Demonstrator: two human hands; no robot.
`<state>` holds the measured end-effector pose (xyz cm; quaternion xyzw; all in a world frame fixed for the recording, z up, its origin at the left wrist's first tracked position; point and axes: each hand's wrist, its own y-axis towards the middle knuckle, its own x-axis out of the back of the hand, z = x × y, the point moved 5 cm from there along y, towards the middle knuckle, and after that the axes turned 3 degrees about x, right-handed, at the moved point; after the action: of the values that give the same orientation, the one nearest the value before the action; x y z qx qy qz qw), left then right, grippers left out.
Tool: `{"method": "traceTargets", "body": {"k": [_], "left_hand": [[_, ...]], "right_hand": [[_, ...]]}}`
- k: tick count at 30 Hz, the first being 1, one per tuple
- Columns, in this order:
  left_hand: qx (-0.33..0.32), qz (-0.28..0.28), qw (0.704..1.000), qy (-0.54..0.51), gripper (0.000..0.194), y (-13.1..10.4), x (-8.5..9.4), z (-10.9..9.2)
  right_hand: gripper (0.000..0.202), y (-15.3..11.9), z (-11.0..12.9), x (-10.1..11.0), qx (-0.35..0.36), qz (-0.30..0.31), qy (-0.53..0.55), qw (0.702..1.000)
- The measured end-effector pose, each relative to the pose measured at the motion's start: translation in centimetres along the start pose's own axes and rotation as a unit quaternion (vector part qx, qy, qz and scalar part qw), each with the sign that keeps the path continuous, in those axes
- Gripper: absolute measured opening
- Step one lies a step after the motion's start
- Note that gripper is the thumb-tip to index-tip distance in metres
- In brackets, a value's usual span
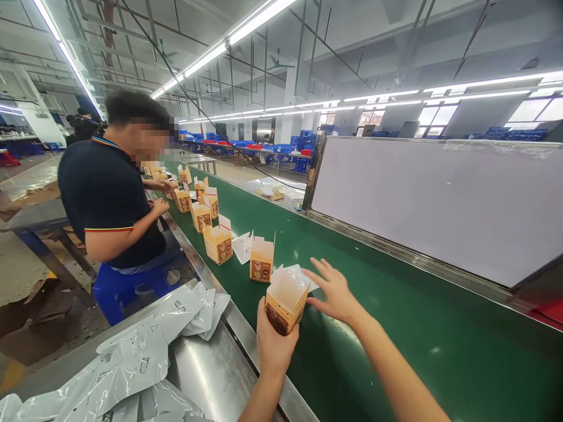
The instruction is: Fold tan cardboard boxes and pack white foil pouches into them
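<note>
My left hand (pixel 276 340) is wrapped round the lower part of an open orange-and-brown carton (pixel 288 299), holding it tilted above the green conveyor belt. Its white inner flaps stand up at the top. Close by on the right, my right hand (pixel 336 290) has its fingers spread, the tips near the carton's upper right edge; whether they touch it I cannot tell. A white pouch shows partly behind the carton. Just beyond stands another open carton (pixel 262 259), with a silvery white pouch (pixel 241 248) lying on the belt to its left.
More open cartons (pixel 218 241) line the belt (pixel 378 305) toward a seated co-worker (pixel 114 181) at the left. A heap of white pouches (pixel 132 357) lies on the metal table (pixel 206 363). A large white panel (pixel 422 199) borders the belt's far side.
</note>
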<state>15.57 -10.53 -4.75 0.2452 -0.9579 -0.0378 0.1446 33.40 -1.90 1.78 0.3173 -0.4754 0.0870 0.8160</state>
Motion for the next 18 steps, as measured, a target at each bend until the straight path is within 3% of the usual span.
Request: {"method": "traceTargets", "body": {"k": [3,5,6,8,10,12,13,15,18], "left_hand": [[0.031,0.015,0.999,-0.003,0.069,-0.3,-0.2,0.6],[0.024,0.013,0.999,0.020,0.070,-0.6,0.1,0.4],[0.018,0.017,0.999,0.032,0.071,-0.8,0.2,0.2],[-0.005,0.034,0.998,0.054,0.073,-1.3,0.3,-0.2],[-0.024,0.059,0.996,0.062,0.073,-1.7,0.2,-0.5],[-0.026,0.088,0.994,0.055,0.074,-2.1,-0.1,-0.5],[-0.030,0.100,0.993,0.052,0.074,-2.3,-0.3,-0.5],[-0.065,0.105,0.991,0.049,0.072,-2.7,-0.5,-0.8],[-0.161,0.056,0.985,0.037,0.066,-3.4,-0.4,-1.6]], "right_hand": [[0.052,3.4,-1.1,-6.0,-0.011,0.055,0.060,0.997],[0.037,4.3,-1.9,-7.5,-0.044,0.024,0.103,0.993],[0.034,4.2,-2.2,-7.2,-0.070,-0.012,0.123,0.990],[0.039,3.2,-2.6,-5.0,-0.127,-0.105,0.162,0.973],[0.049,1.1,-2.1,-1.2,-0.165,-0.193,0.204,0.945],[0.054,-1.2,-0.5,3.4,-0.168,-0.238,0.251,0.923],[0.052,-2.2,0.6,5.5,-0.153,-0.228,0.275,0.921],[0.037,-3.4,3.4,8.6,-0.098,-0.150,0.286,0.941],[0.016,-4.6,7.6,9.5,0.021,0.042,0.147,0.988]]}}
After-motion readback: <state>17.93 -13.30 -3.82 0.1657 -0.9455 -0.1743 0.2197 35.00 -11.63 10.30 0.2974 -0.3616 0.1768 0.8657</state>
